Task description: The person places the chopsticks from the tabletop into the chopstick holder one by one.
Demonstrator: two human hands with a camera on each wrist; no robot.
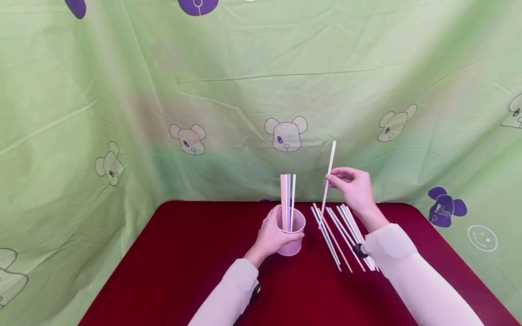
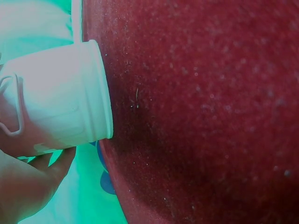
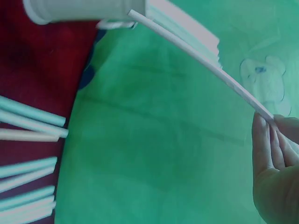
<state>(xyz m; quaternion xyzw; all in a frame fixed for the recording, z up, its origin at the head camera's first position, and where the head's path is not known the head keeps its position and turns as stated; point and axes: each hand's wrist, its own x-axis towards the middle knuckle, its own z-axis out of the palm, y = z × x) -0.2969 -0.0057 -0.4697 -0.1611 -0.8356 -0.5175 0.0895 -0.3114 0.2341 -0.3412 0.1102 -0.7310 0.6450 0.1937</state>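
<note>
My left hand grips a small pink pail, fingers on its far left side and thumb across the near rim. In the left wrist view the pail shows a side handle. Several pastel straws stand upright inside it. To the right, my right hand pinches one pale straw between thumb and fingers, near its middle. This straw is slightly tilted, its lower end apart from the pail and above the loose straws. The right wrist view shows the fingertips on the held straw.
Several loose straws lie side by side on the dark red table, right of the pail and partly under the right forearm. A green curtain with bear prints hangs behind the table and along its sides.
</note>
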